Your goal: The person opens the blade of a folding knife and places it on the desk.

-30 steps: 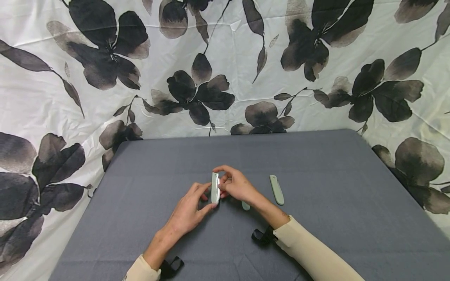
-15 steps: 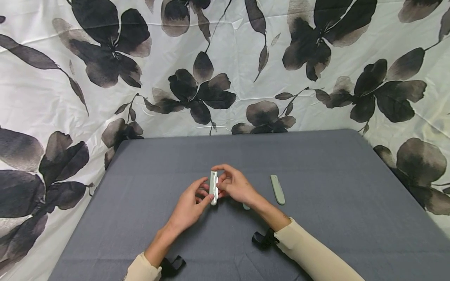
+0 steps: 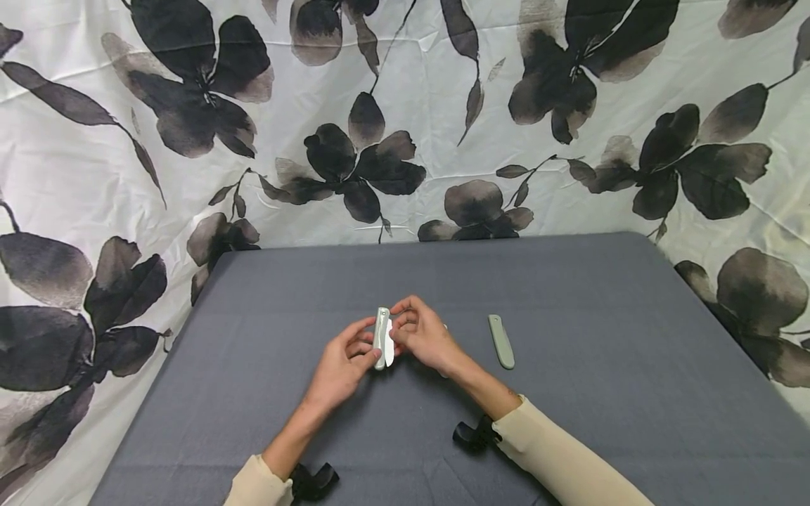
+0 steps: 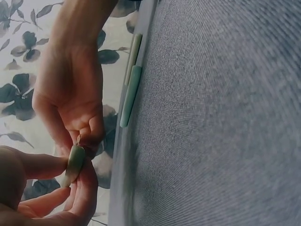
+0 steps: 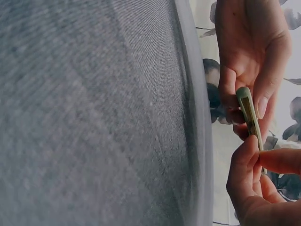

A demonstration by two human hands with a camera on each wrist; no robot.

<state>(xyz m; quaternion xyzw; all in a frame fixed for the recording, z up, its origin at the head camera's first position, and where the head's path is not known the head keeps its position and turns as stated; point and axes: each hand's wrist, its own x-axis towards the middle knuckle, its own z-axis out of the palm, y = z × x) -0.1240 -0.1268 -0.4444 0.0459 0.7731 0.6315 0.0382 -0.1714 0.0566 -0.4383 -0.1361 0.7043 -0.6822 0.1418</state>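
A folding knife (image 3: 382, 337) with a pale green handle is held upright above the table, its silver blade (image 3: 389, 344) swung partly out on the right side. My left hand (image 3: 344, 358) grips the handle between thumb and fingers near its lower end. The right hand (image 3: 425, 337) pinches the blade with thumb and curled fingers, index finger close to the handle's top. In the right wrist view the handle's open slot (image 5: 249, 113) faces the camera. From the left wrist, the handle's rounded green end (image 4: 75, 162) shows between the left fingertips.
A second green folding knife (image 3: 501, 342), folded, lies on the grey cloth-covered table (image 3: 569, 295) to the right. Another green knife (image 4: 131, 96) lies nearer, mostly hidden behind the right wrist in the head view. A floral curtain (image 3: 405, 140) hangs behind the table.
The blade has swung further out of the handle. The knife has shifted slightly left with both hands, and my right index finger has come off the handle's top.
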